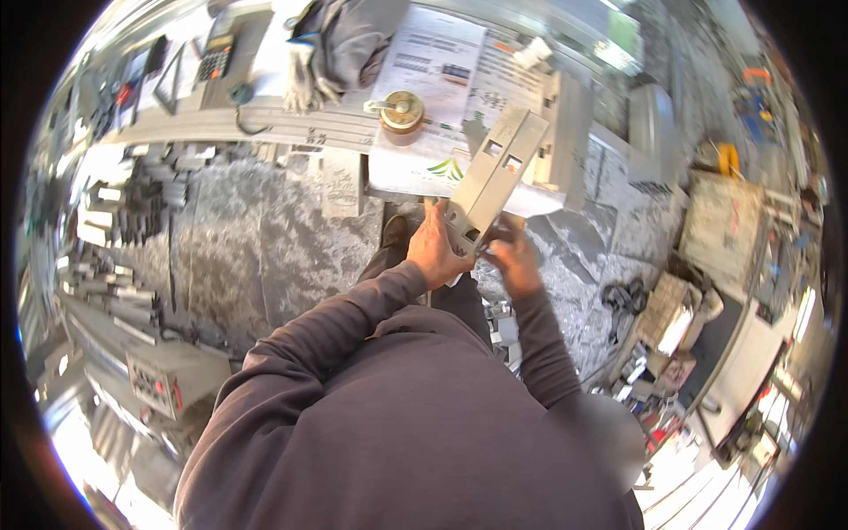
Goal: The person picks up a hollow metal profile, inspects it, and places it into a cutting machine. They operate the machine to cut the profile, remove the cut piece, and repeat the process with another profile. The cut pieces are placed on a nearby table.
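Note:
A grey metal profile (496, 177) with rectangular cut-outs slants up and away from me, its far end over the table's papers. Near its lower end, my left hand (430, 251) is closed round the left side of it. Close to the same end on the right is my right hand (515, 263), smeared by motion; whether its fingers touch the profile cannot be told. Just right of the profile, more light metal profiles (565, 132) rest on the table. Printed sheets (433, 57) lie beyond it, and a round lidded mug (404, 113) stands on them.
On the work table (344, 132) are a grey cloth (362, 40), a pale work glove (305, 81) and a calculator (215, 62). Stacked metal offcuts (132, 199) fill the left. A control box (168, 382) stands lower left; a cardboard box (667, 314) sits at right.

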A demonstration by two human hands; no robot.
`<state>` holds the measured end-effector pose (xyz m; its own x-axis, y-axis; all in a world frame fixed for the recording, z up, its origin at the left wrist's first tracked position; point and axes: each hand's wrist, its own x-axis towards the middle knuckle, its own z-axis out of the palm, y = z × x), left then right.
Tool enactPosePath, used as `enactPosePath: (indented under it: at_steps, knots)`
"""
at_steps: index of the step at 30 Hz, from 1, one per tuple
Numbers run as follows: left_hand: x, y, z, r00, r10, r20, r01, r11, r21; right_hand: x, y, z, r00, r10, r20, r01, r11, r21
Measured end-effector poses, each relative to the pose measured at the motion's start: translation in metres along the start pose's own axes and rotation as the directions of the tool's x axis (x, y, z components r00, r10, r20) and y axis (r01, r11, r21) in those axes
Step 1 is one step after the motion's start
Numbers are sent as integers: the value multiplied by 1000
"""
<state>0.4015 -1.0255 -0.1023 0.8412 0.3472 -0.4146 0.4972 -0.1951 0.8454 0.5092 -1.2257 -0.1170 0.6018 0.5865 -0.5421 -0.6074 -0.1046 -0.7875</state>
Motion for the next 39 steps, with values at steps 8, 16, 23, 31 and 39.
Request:
enactPosePath:
  at_steps: [8, 16, 23, 31, 39]
  knots:
    - [-20, -7, -14, 934, 258, 247, -179, 936, -303, -58, 39, 74, 928, -114, -354, 289, 820, 495]
    - [-63, 9, -21, 878, 449, 163, -454, 891, -9, -97, 44, 114, 827, -192, -528, 448, 792, 414]
    - [-124, -6, -49, 872, 482, 84, -487, 872, 55, -135, 65, 165, 860, -186, -475, 402, 821, 406]
    - [-227, -76, -121, 732, 646, 216, -674, 732, 98, -194, 154, 250, 912, -312, -267, 403, 806, 434]
    - [-320, -152, -212, 808, 578, 113, -586, 808, 64, -230, 222, 349, 929, -315, -193, 364, 871, 330]
